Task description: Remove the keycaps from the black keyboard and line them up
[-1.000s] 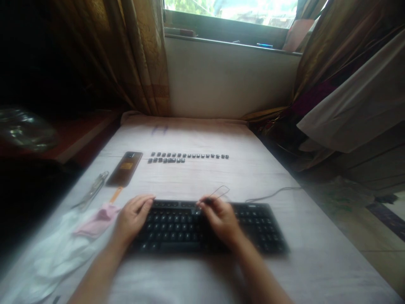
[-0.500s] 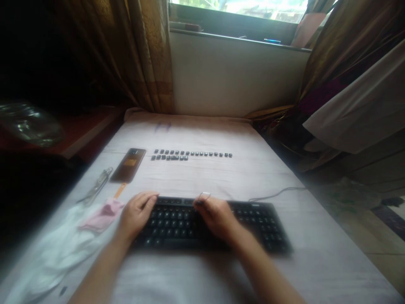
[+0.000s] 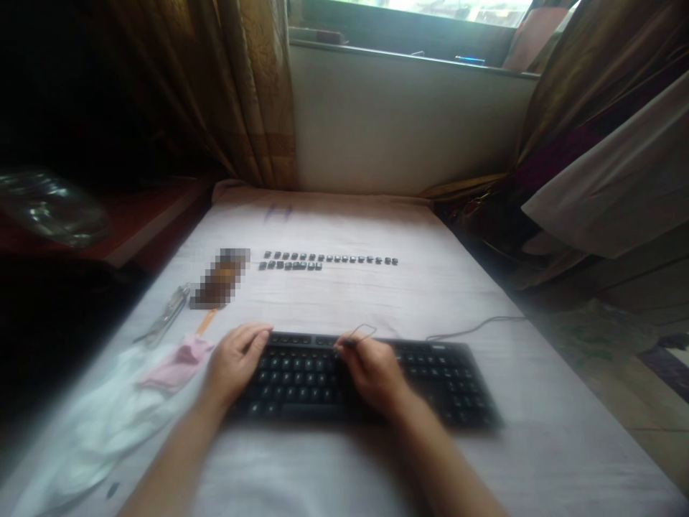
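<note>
A black keyboard [image 3: 306,377] lies across the cloth-covered table in front of me. My left hand [image 3: 237,359] grips its left end, thumb along the upper left corner. Over the middle of the keyboard, my right hand [image 3: 371,366] is closed in a pinch, and a thin bent wire tool [image 3: 366,329] sticks up from its fingers. A small dark piece [image 3: 349,343] shows at the fingertips, too blurred to identify. Beyond the keyboard, small black keycaps [image 3: 344,258] lie in two rows, the nearer row shorter.
A blurred-out phone-like object [image 3: 220,280] lies at the left, near a clear slim item [image 3: 166,312], a pink cloth [image 3: 177,365] and a white cloth [image 3: 102,424]. The keyboard's cable [image 3: 479,327] runs right. A small dark piece [image 3: 113,490] lies near the front left.
The wire tool in my right hand has tilted to the right and shows more of its loop. The view has shifted slightly; my left hand stays at the keyboard's left end.
</note>
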A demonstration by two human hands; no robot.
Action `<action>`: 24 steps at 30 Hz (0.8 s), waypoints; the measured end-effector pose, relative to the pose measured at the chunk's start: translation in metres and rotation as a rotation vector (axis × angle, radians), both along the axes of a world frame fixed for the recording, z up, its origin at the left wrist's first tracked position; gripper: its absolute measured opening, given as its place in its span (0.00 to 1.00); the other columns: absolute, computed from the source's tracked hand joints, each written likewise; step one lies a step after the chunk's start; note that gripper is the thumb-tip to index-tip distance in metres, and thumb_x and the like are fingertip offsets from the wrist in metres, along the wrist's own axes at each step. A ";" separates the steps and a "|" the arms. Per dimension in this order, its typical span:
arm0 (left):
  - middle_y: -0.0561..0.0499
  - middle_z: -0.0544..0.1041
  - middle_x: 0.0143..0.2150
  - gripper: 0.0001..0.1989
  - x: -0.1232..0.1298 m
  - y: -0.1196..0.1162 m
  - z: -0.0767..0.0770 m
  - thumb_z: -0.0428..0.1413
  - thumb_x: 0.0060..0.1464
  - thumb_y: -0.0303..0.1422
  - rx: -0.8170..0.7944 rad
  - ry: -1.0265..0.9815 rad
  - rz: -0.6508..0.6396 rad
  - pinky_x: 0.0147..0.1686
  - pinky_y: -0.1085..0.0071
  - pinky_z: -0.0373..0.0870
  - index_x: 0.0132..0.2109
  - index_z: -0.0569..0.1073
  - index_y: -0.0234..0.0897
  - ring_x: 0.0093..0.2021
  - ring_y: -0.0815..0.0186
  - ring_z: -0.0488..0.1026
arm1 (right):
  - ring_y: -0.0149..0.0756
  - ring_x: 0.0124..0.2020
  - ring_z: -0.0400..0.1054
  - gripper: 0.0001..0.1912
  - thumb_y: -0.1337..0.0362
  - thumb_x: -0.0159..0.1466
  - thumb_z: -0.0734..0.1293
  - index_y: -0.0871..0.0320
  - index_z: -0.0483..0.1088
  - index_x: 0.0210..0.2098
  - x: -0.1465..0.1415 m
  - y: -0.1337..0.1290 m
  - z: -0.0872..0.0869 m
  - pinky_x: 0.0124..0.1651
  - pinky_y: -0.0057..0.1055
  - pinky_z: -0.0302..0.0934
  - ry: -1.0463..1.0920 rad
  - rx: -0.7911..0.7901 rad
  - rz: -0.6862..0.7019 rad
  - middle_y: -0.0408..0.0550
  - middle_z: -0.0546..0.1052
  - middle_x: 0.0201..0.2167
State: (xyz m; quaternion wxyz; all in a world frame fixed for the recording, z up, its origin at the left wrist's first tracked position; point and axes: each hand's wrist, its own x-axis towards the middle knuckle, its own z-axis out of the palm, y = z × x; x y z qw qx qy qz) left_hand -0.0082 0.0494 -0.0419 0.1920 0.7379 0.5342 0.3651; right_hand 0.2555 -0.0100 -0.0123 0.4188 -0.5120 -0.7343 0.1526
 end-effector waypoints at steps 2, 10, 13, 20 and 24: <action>0.46 0.82 0.41 0.21 0.000 0.000 0.000 0.49 0.61 0.48 -0.003 -0.001 0.002 0.51 0.61 0.73 0.40 0.79 0.38 0.45 0.58 0.78 | 0.38 0.29 0.76 0.07 0.66 0.66 0.62 0.54 0.71 0.38 -0.001 -0.001 -0.001 0.34 0.31 0.69 0.026 -0.005 -0.013 0.49 0.80 0.30; 0.47 0.82 0.41 0.21 0.001 0.000 0.001 0.48 0.61 0.48 -0.004 -0.006 0.006 0.50 0.62 0.73 0.39 0.79 0.39 0.45 0.58 0.78 | 0.34 0.22 0.74 0.05 0.63 0.67 0.63 0.56 0.69 0.36 -0.003 0.000 0.004 0.30 0.31 0.70 0.406 -0.095 -0.176 0.45 0.79 0.25; 0.47 0.82 0.41 0.20 0.000 0.000 0.000 0.48 0.61 0.48 -0.002 0.011 -0.002 0.50 0.62 0.73 0.39 0.79 0.39 0.45 0.58 0.78 | 0.33 0.23 0.75 0.06 0.59 0.67 0.63 0.56 0.67 0.37 0.002 0.000 0.011 0.33 0.33 0.72 0.562 -0.111 -0.232 0.46 0.81 0.29; 0.46 0.81 0.44 0.17 0.019 -0.012 0.024 0.52 0.60 0.46 0.157 0.124 -0.036 0.51 0.57 0.69 0.44 0.78 0.41 0.47 0.56 0.76 | 0.33 0.23 0.75 0.06 0.60 0.67 0.63 0.56 0.69 0.36 0.005 -0.012 0.016 0.30 0.31 0.72 0.502 -0.101 -0.161 0.45 0.80 0.26; 0.47 0.81 0.45 0.15 0.052 -0.030 0.039 0.54 0.60 0.44 0.111 0.139 -0.222 0.50 0.57 0.67 0.48 0.77 0.43 0.47 0.56 0.75 | 0.32 0.22 0.74 0.05 0.63 0.67 0.63 0.55 0.70 0.36 0.004 -0.016 0.018 0.29 0.29 0.71 0.449 -0.048 -0.151 0.45 0.79 0.27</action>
